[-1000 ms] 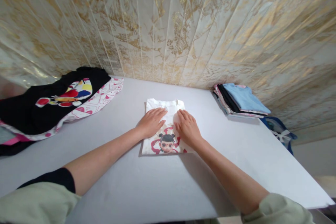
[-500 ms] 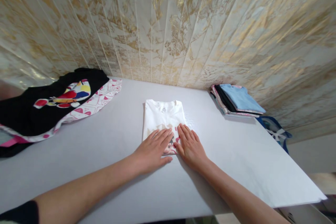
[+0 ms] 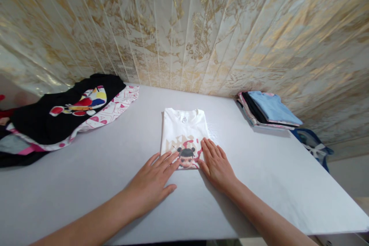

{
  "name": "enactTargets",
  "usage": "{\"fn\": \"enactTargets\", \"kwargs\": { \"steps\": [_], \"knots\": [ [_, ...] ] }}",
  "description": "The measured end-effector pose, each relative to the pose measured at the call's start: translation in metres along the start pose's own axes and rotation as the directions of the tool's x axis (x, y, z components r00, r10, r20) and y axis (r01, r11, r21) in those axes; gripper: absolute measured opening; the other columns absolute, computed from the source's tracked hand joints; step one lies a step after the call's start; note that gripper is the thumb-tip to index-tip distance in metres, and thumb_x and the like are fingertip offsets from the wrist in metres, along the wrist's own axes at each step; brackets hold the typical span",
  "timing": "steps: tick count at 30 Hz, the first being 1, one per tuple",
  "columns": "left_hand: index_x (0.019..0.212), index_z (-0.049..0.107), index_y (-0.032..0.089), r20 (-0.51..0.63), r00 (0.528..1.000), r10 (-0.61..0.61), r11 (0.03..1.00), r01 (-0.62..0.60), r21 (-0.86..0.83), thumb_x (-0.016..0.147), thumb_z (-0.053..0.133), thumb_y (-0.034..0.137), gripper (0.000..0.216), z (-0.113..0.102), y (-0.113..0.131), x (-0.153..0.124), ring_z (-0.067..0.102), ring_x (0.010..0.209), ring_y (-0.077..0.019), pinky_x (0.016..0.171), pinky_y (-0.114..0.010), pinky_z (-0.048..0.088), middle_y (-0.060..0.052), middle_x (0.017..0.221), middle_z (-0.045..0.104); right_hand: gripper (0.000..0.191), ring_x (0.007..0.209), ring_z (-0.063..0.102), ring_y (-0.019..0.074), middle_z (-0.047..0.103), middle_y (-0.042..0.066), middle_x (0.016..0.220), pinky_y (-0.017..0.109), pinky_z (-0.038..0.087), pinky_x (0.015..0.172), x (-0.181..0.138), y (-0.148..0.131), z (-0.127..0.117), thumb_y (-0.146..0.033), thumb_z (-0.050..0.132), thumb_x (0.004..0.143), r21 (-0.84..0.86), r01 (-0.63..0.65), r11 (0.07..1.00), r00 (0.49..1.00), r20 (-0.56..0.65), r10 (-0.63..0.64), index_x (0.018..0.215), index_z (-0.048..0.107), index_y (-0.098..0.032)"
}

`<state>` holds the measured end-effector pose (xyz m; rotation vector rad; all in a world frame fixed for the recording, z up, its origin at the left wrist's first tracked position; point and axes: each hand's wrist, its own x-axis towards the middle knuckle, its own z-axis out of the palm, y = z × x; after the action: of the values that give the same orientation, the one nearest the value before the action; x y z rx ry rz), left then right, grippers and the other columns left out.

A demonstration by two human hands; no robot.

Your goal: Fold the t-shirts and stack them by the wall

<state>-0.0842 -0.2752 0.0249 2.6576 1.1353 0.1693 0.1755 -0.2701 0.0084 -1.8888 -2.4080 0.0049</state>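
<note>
A folded white T-shirt [image 3: 177, 128] lies flat in the middle of the pale table [image 3: 138, 184], with its neckline toward the wall covering [image 3: 187, 46]. On its lower part there is a printed cartoon figure with two black hair buns and red ribbons. The two hands are apart from each other, and neither one grips anything. The left hand [image 3: 155, 178] is spread, palm down, its fingers over the lower left corner of the shirt and its thumb beside it, over the table. The right hand [image 3: 216, 164] lies along the lower right edge, with the fingertips on the cloth.

Near the right side of the table is a stack of folded clothes [image 3: 273, 107], light blue on top, black and pinkish layers under it. Just beyond it, at the table edge, is a blue bag-like thing [image 3: 313, 147] with white bands; what is inside, I cannot tell. On the left, a black garment [image 3: 37, 123] with a colourful print lies loosely over a white-and-pink patterned cloth [image 3: 115, 109].
</note>
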Motion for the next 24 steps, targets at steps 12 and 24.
{"fn": "enactTargets", "kwargs": {
  "steps": [12, 24],
  "knots": [
    [0.141, 0.047, 0.020, -0.138, 0.944, -0.299, 0.953, 0.301, -0.004, 0.094, 0.043, 0.043, 0.053, -0.028, -0.037, 0.050, 0.035, 0.140, -0.0279, 0.113, -0.045, 0.029, -0.011, 0.153, 0.038, 0.046, 0.137, 0.037, 0.0231, 0.040, 0.013, 0.150, 0.039, 0.036, 0.108, 0.029, 0.015, -0.025, -0.033, 0.038, 0.098, 0.143, -0.024, 0.989, 0.999, 0.037, 0.019, 0.140, 0.046, -0.017],
    [0.146, 0.040, 0.020, -0.151, 0.943, -0.297, 0.952, 0.305, 0.031, 0.094, 0.037, 0.050, 0.060, -0.002, -0.055, 0.096, 0.024, 0.145, -0.0326, 0.116, -0.053, 0.018, -0.011, 0.158, 0.026, 0.043, 0.094, 0.063, 0.0194, 0.066, 0.010, 0.112, 0.033, 0.047, 0.087, 0.076, 0.048, -0.026, -0.023, 0.048, 0.090, 0.506, -0.284, 0.814, 0.944, -0.001, 0.330, 0.132, 0.050, -0.015]
  ]
}}
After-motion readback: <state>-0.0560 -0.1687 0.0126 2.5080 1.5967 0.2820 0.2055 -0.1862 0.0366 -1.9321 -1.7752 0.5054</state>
